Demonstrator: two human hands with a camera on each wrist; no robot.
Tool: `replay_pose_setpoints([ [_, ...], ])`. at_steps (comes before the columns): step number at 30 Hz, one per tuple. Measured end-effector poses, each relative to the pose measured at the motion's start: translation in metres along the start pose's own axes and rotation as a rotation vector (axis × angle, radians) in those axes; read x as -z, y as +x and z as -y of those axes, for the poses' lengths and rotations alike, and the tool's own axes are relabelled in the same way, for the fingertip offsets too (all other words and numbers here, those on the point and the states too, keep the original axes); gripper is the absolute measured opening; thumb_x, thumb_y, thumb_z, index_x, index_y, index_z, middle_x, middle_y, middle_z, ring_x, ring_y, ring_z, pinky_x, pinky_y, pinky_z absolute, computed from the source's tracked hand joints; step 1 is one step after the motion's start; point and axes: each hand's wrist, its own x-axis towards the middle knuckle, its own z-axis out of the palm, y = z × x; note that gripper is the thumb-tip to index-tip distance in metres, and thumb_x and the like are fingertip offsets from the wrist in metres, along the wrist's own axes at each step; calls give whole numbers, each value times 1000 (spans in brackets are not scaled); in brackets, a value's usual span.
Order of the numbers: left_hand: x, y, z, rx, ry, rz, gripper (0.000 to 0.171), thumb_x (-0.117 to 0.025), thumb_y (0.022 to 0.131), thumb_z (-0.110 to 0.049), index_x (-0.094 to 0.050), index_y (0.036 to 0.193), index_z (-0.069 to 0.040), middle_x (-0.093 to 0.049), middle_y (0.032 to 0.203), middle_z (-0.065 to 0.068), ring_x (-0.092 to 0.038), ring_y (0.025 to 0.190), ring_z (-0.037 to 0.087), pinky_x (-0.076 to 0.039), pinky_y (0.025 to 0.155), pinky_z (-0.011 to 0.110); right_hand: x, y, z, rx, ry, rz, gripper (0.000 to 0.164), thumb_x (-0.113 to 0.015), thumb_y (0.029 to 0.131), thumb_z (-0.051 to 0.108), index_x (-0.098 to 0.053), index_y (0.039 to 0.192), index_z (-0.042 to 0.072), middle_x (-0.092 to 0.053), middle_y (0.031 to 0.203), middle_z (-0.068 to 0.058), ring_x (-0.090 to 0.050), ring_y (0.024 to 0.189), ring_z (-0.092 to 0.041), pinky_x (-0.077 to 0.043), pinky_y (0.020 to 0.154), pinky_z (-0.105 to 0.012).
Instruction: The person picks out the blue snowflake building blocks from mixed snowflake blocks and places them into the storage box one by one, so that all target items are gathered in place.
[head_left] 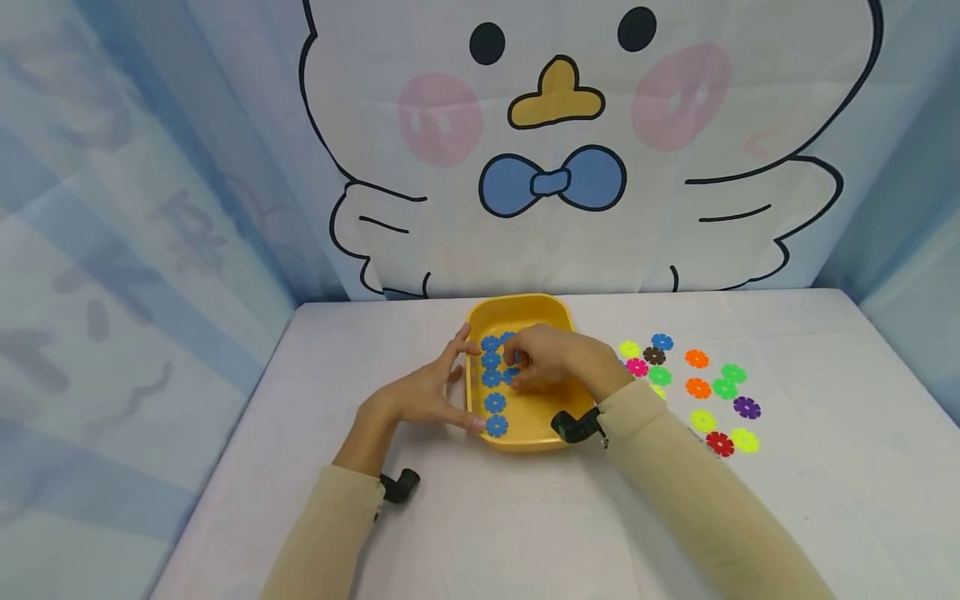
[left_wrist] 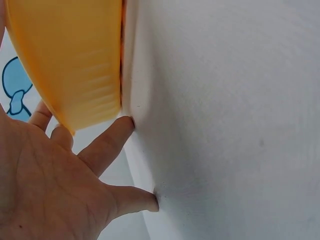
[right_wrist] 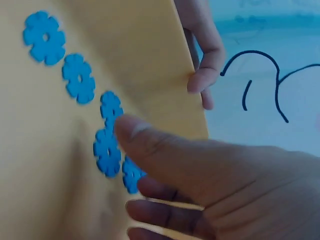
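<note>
A yellow tray (head_left: 536, 425) holds blue flower-shaped plastic pieces (head_left: 495, 402), lined up mostly along its left side. My left hand (head_left: 420, 392) is at the tray's left edge, fingers spread along the rim and thumb near the front left corner. In the left wrist view, its fingers (left_wrist: 107, 147) are apart beside the tray's outer wall. My right hand (head_left: 555, 354) reaches inside the tray over the blue pieces. The right wrist view shows its thumb (right_wrist: 135, 132) over a blue flower piece (right_wrist: 107, 152), with a gap between thumb and bent fingers; nothing is visibly pinched.
Loose flower pieces in orange (head_left: 697, 388), green (head_left: 725, 388), yellow (head_left: 745, 440), red (head_left: 720, 443), purple (head_left: 747, 407) and other colours lie right of the tray, some partly behind the right forearm. A printed curtain (head_left: 555, 250) hangs behind the white table (head_left: 480, 533).
</note>
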Motion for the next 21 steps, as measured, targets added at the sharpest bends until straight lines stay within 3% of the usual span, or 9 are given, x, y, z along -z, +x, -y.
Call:
replay_pose_setpoints([
  [6, 2, -2, 2, -17, -20, -7, 136, -94, 72, -43, 6, 164, -30, -16, 169, -11, -36, 151, 35, -26, 125, 50, 13, -18, 6, 45, -13, -34, 30, -78, 93, 32, -71, 117, 14, -63, 96, -1, -57, 88, -18, -54, 77, -28],
  [13, 2, -4, 3, -39, -40, 6, 110, -94, 74, -39, -21, 155, -24, 16, 171, -15, -34, 151, 40, -27, 125, 48, 23, -41, -2, 180, -16, -175, 25, -74, 96, 29, -70, 114, 12, -63, 92, 2, -57, 83, -16, -54, 74, -28],
  [18, 2, -2, 4, -53, -55, 7, 102, -91, 78, -36, -23, 154, -24, 17, 171, -15, -34, 151, 38, -27, 125, 46, 22, -57, -12, 202, -4, -229, 21, -71, 99, 28, -70, 114, 13, -64, 94, 6, -58, 87, -14, -55, 78, -29],
  [21, 4, 0, 4, -58, -56, 5, 104, -91, 78, -38, -23, 155, -24, 16, 171, -16, -33, 151, 38, -27, 124, 46, 21, -66, -21, 234, 29, -303, 18, -71, 99, 24, -70, 113, 13, -65, 97, 6, -58, 89, -13, -58, 82, -33],
])
